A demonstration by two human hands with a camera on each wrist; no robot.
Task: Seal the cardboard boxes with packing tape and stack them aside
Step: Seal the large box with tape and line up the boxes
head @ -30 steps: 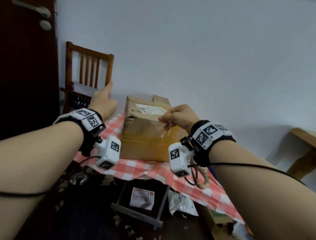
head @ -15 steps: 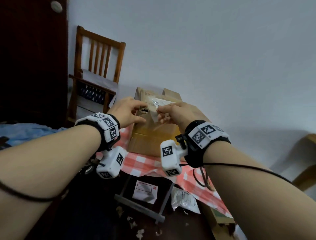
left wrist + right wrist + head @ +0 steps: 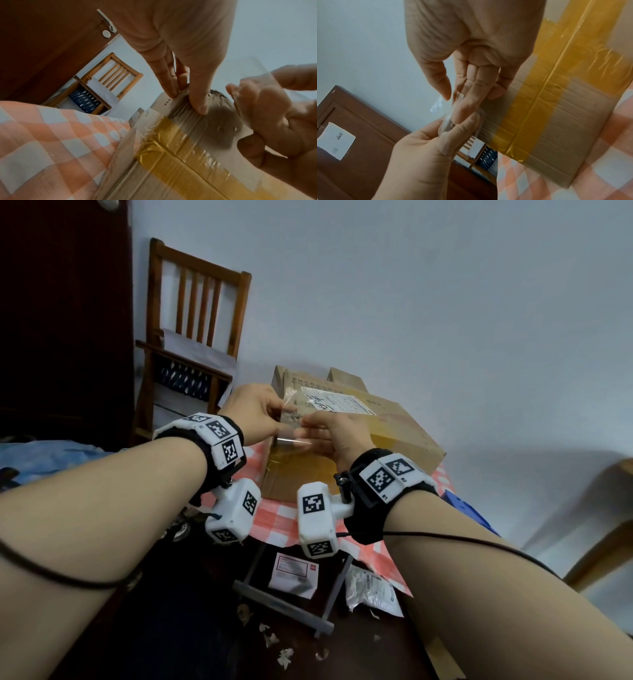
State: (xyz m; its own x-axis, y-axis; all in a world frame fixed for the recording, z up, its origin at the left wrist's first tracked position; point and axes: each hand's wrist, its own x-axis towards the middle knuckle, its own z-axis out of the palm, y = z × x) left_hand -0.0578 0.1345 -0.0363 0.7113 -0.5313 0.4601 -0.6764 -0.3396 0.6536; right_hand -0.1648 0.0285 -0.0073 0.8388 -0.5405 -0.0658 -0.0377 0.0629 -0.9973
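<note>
A brown cardboard box (image 3: 387, 436) with a white label and yellow tape (image 3: 180, 148) on its seam stands on the checked tablecloth (image 3: 274, 522). Both hands meet at its near upper-left corner. A strip of clear tape (image 3: 291, 422) spans between them. My left hand (image 3: 279, 414) pinches one end of the strip at the box's top edge, its thumb (image 3: 199, 102) lying on the box's face. My right hand (image 3: 303, 428) pinches the crinkled clear tape (image 3: 453, 115) between thumb and fingers (image 3: 471, 100), just off the box's side. The tape roll is out of view.
A wooden chair (image 3: 198, 337) stands left of the box, beside a dark door (image 3: 61, 320). A second box flap (image 3: 346, 378) shows behind. Below the table lie a grey frame (image 3: 284, 604), a labelled packet (image 3: 294, 573), a plastic bag (image 3: 373, 590) and paper scraps. A wooden bench (image 3: 609, 542) is at right.
My left hand swung in from the chair side to the box's corner and took hold of the clear tape. My right hand stayed at the box, still holding the strip.
</note>
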